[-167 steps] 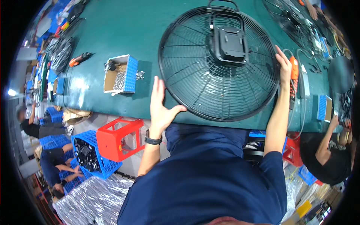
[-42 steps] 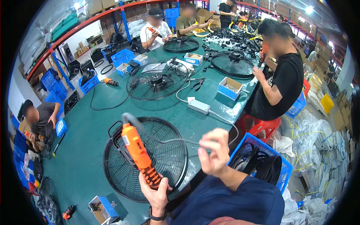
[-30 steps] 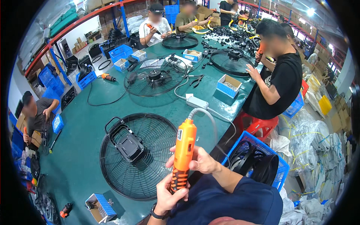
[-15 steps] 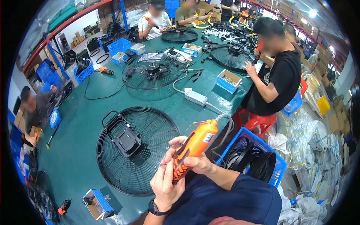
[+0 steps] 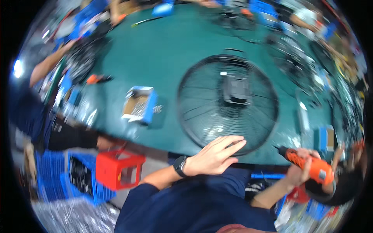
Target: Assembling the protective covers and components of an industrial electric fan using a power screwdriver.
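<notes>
My right hand [image 5: 298, 173] is wrapped around an orange and black electric screwdriver [image 5: 320, 171], its bit aimed left toward the table edge. My left hand [image 5: 213, 156], fingers stretched out and holding nothing, hovers over or rests on the near rim of a round black fan [image 5: 206, 105]; whether it touches cannot be told. The fan lies flat on the green table [image 5: 163, 58], with its black motor box [image 5: 236, 89] and a handle facing up. Left of the fan stands a blue and white box of small screws [image 5: 140, 105], a few lying loose beside it.
Another orange and black screwdriver [image 5: 99, 79] lies farther left. A red stool [image 5: 118, 167] and blue crates [image 5: 79, 174] stand below the table's near edge. At right are a white adapter [image 5: 303, 116] and another small box [image 5: 326, 139]. Co-workers surround the table; motion blurs the picture.
The view has swung left, so the fan now appears right of centre. My left hand has come off the screwdriver and moved to the fan's near rim; the right hand keeps the screwdriver, now pointing left.
</notes>
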`<state>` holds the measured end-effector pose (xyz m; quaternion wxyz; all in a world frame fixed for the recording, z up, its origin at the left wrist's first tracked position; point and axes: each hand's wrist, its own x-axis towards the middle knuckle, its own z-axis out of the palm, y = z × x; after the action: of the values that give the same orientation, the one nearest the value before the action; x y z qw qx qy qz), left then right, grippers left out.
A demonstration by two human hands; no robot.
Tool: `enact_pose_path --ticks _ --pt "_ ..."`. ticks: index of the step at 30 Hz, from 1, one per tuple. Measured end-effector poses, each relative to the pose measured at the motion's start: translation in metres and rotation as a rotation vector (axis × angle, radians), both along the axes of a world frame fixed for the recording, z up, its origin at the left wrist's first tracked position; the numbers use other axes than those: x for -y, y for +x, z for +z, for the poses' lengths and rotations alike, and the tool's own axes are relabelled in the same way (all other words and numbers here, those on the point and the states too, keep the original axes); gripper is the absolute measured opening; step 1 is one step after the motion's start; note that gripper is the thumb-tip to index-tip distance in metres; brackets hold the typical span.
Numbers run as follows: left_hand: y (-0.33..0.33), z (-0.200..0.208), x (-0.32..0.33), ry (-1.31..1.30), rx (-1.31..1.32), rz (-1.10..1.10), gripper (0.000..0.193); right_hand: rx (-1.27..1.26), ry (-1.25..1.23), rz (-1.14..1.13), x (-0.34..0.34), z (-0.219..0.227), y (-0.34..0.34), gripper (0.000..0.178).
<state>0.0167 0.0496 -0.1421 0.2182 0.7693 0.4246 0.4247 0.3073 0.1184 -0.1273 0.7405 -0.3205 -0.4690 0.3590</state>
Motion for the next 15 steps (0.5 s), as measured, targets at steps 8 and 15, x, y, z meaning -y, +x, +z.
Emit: enact_pose_path --ticks 8,15 --pt "-0.142 0.006 0.02 0.086 -0.137 0.815 0.027 0.187 -0.07 -0.013 -0.013 -0.039 0.007 0.024" --pt "-0.237 0.008 0.029 -0.51 -0.524 0.951 0.026 0.175 -0.073 0.016 -0.022 -0.037 0.002 0.024"
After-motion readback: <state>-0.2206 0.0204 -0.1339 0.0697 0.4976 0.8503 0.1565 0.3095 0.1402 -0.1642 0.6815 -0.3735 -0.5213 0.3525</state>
